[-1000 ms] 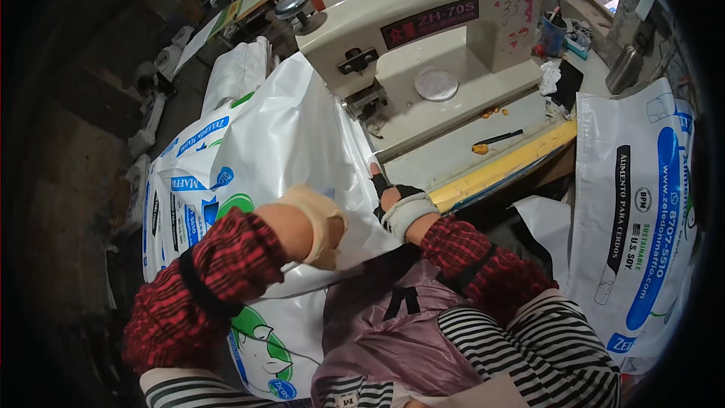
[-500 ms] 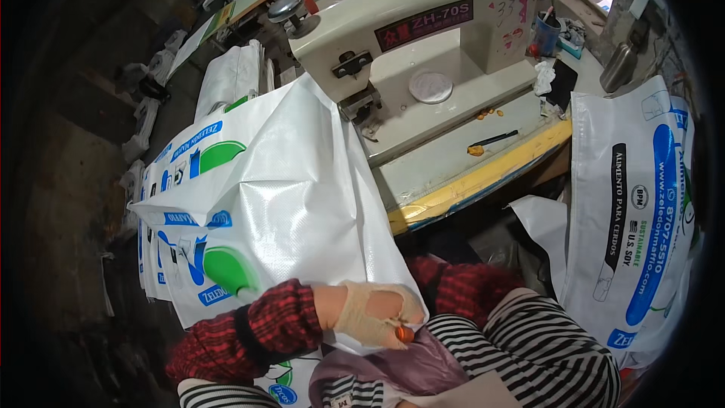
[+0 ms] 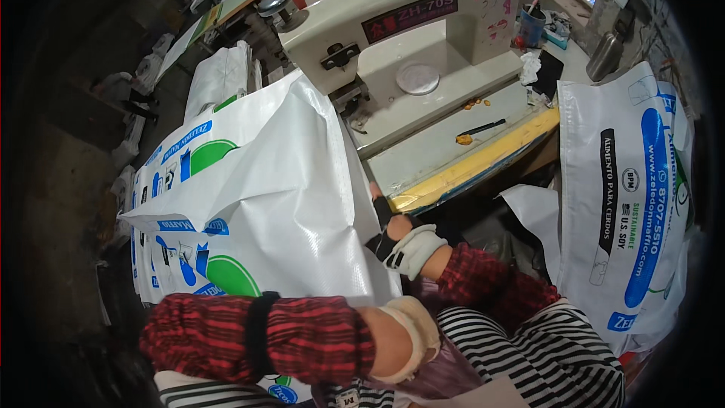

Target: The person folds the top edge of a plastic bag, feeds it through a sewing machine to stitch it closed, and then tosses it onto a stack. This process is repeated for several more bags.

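Note:
A large white woven sack [image 3: 302,204] with blue and green print lies over other printed sacks, its far corner beside the head of a sewing machine [image 3: 408,15]. My right hand [image 3: 396,238], in a black fingerless glove with a pale cuff, holds this sack's right edge. One finger lies stretched along the edge; the others are mostly hidden. Low in the middle, my left hand [image 3: 415,336] is above my lap, with a beige covering at the wrist. Its fingers are out of sight, so what it holds does not show.
At the right hangs another printed white sack [image 3: 596,204]. The machine's table has a yellow front edge [image 3: 483,159], with a dark slim tool [image 3: 482,129] lying on it. A blue cup [image 3: 531,26] stands behind. Rolled white material [image 3: 217,79] lies at the back left.
My left hand has left the sack's near corner and moved down and right, its fingers now hidden. My right hand has come into view at the sack's right edge.

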### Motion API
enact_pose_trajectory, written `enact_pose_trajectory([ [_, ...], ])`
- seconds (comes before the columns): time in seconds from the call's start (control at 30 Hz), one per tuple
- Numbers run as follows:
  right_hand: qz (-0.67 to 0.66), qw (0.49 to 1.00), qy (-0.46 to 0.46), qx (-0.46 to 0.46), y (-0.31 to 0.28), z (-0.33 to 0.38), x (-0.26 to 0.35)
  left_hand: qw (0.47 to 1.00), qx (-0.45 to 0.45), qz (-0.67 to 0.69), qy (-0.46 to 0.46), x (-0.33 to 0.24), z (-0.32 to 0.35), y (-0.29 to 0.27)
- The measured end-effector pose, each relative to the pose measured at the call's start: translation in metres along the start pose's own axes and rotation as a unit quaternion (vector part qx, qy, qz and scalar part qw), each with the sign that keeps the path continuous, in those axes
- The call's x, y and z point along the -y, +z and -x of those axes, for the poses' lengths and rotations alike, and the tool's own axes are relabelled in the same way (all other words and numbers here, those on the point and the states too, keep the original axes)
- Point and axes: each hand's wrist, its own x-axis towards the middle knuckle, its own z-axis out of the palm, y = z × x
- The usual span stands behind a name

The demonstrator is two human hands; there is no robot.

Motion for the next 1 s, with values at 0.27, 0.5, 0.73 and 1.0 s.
enact_pose_trajectory([
  [0.27,-0.071,0.985,0.121,0.097,-0.108,0.001,-0.005,0.999,0.041,0.023,-0.012,0.019,0.053,-0.019],
  [0.5,-0.118,0.986,0.07,-0.092,-0.048,-0.03,-0.026,0.985,-0.078,0.123,0.091,0.053,0.028,0.006],
  [0.73,0.032,0.936,0.007,0.351,-0.041,-0.008,-0.01,0.992,-0.094,0.047,-0.071,0.06,0.044,0.017],
  [1.0,-0.187,0.938,0.267,-0.115,-0.074,-0.064,-0.033,0.969,-0.001,-0.11,-0.22,0.034,0.092,-0.03],
])
